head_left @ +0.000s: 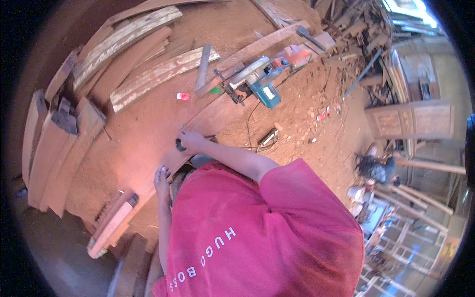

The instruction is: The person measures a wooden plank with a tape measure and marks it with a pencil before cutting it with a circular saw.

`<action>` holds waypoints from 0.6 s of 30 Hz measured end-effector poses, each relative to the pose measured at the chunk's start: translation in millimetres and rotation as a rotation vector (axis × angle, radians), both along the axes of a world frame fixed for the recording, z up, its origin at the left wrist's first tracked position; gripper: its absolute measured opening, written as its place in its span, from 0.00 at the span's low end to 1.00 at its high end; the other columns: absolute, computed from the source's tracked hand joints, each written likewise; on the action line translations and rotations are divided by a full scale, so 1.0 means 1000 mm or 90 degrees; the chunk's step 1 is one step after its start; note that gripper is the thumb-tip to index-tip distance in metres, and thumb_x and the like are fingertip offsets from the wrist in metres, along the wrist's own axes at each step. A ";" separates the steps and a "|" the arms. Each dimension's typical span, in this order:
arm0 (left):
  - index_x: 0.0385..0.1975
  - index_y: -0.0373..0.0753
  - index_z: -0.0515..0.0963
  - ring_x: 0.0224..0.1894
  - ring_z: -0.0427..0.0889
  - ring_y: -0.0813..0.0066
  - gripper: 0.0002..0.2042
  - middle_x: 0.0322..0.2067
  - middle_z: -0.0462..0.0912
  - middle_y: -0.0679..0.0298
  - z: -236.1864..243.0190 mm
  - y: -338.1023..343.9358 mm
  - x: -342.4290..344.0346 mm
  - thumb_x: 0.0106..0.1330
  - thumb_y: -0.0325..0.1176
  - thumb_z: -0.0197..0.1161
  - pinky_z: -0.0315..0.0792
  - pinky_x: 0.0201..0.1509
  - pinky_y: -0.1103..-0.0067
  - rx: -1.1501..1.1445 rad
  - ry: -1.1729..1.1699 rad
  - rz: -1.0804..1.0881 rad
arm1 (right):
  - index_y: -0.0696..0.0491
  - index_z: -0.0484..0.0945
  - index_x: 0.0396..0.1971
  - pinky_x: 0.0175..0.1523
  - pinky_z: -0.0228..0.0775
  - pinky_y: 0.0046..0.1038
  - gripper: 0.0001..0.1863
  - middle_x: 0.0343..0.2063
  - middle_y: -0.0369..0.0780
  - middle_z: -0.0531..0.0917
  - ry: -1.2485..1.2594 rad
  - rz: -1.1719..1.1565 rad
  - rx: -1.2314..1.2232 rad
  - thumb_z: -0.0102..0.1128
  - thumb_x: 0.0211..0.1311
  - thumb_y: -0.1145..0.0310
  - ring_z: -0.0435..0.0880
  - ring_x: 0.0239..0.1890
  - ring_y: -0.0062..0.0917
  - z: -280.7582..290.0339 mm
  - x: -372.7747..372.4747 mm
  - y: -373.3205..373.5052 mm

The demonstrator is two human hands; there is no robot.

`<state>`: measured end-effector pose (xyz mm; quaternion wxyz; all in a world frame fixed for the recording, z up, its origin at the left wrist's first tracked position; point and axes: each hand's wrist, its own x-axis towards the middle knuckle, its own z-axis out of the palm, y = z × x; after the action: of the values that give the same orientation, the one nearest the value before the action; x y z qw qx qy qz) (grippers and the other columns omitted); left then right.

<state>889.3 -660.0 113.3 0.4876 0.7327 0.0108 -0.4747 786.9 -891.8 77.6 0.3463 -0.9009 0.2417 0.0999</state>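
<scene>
A long reddish-brown board (pixel 210 119) runs diagonally in front of me. Over it, my right hand (pixel 193 142) is closed around a small dark round object (pixel 179 144), whose kind I cannot make out. My left hand (pixel 161 179) is nearer to my body, at the board's near edge, with its fingers curled together. Something small and pinkish shows at its fingertips, too small to name. Farther along the board rests a circular saw (pixel 267 91) with a teal body. Beside it lie a metal-bladed try square (pixel 202 69) and a dark clamp (pixel 233 88).
An orange power tool (pixel 297 57) and a hammer (pixel 311 38) lie beyond the saw. Thick curved timbers (pixel 128 42) fill the far left. A wooden hand plane (pixel 114 222) sits lower left. A corded black device (pixel 268 137) lies on sawdust. Another person (pixel 378 168) crouches at right.
</scene>
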 end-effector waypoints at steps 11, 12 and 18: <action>0.37 0.40 0.79 0.28 0.80 0.75 0.12 0.25 0.78 0.65 -0.006 -0.040 -0.003 0.71 0.37 0.49 0.73 0.27 0.79 -0.065 0.019 -0.096 | 0.52 0.83 0.45 0.49 0.76 0.41 0.20 0.40 0.44 0.87 -0.075 -0.021 0.083 0.66 0.54 0.57 0.85 0.45 0.42 0.104 -0.047 -0.032; 0.32 0.40 0.79 0.27 0.80 0.76 0.13 0.22 0.77 0.65 -0.009 -0.034 -0.009 0.72 0.38 0.49 0.72 0.24 0.80 -0.012 -0.048 -0.158 | 0.54 0.83 0.44 0.49 0.76 0.41 0.19 0.41 0.45 0.87 -0.146 -0.144 0.038 0.66 0.55 0.59 0.85 0.46 0.41 0.100 -0.063 -0.050; 0.33 0.40 0.81 0.30 0.81 0.72 0.13 0.26 0.79 0.63 -0.028 0.032 -0.051 0.69 0.40 0.52 0.73 0.30 0.77 0.189 -0.150 -0.364 | 0.56 0.84 0.42 0.45 0.77 0.31 0.13 0.38 0.45 0.87 -0.489 -0.656 -0.169 0.62 0.63 0.65 0.86 0.39 0.32 0.163 -0.201 -0.215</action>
<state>837.9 -627.6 85.2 0.2208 0.8191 -0.1823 -0.4972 585.4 -1107.3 240.3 0.2973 -0.6763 0.5121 -0.4382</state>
